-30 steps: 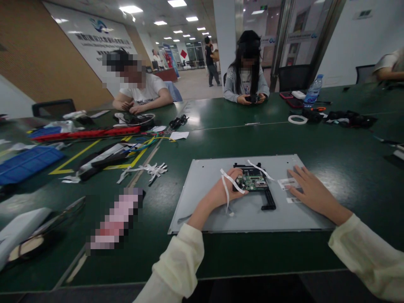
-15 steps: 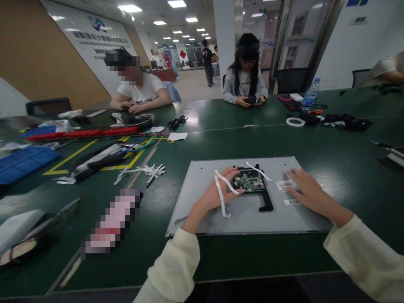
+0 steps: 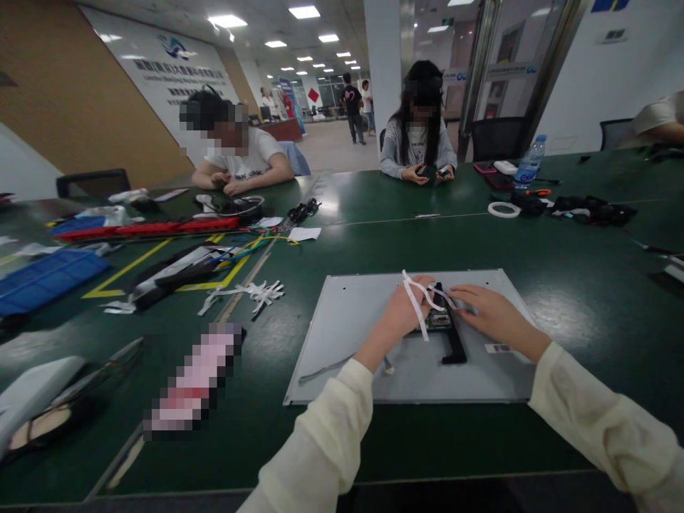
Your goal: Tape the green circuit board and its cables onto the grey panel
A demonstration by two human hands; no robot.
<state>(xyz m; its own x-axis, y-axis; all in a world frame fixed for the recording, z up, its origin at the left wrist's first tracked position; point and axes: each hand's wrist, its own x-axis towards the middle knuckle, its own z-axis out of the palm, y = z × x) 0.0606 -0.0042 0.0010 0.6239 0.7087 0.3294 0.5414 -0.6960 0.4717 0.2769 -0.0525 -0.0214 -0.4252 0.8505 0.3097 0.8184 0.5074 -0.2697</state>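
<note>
While left hand (image 3: pixel 400 311) partly hides circuit board (image 3: pixel 441 319) | right hand (image 3: pixel 489 311) curls beside it | grips unclear

The left hand (image 3: pixel 398 313) and right hand (image 3: pixel 491 313) are over the panel (image 3: pixel 347 320), which lies on the table (image 3: pixel 454 442), the board (image 3: pixel 441 320) and bracket (image 3: pixel 453 343) between the two. Well left of the hands I see the strips (image 3: pixel 263 291), then the crate (image 3: pixel 50 279); beyond the right hand, the tape ring (image 3: pixel 505 216), the bottle (image 3: pixel 531 162) behind it; beyond the left, across the table, a person (image 3: pixel 417 153) sits

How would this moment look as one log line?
left hand: over board | right hand: near bracket | strips: by left hand | panel: on table
</note>
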